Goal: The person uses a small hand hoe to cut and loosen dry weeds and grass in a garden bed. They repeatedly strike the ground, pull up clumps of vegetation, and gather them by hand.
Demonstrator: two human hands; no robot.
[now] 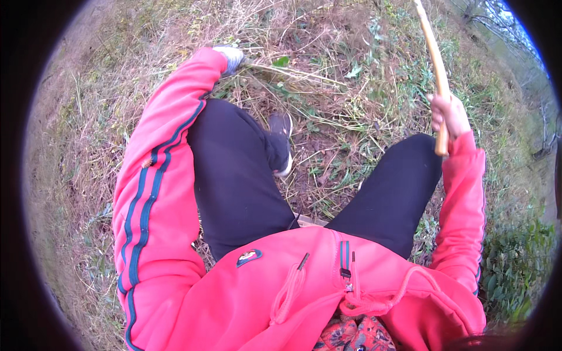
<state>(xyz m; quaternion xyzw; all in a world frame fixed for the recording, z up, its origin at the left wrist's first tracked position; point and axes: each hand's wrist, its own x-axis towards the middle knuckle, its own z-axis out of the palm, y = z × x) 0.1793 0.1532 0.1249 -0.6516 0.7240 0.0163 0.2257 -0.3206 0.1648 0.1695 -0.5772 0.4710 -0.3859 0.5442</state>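
Observation:
My right hand [450, 114], bare, is wrapped around the lower part of a long, slightly curved wooden handle [432, 48]. The handle rises past the top edge of the view, so its far end is hidden. My left hand [232, 58], in a pale knitted glove, grips dry grass stalks [294, 73] beyond my left knee. The stalks stretch from the glove toward the right, low over the ground. My left fingers are mostly hidden by the glove's back and the sleeve.
Cut and standing grass [325, 114] covers the ground between and around my bent legs. One dark shoe [281, 127] with a pale sole rests there. Leafy plants [513, 267] grow at the lower right. Bare branches [500, 22] show at the upper right.

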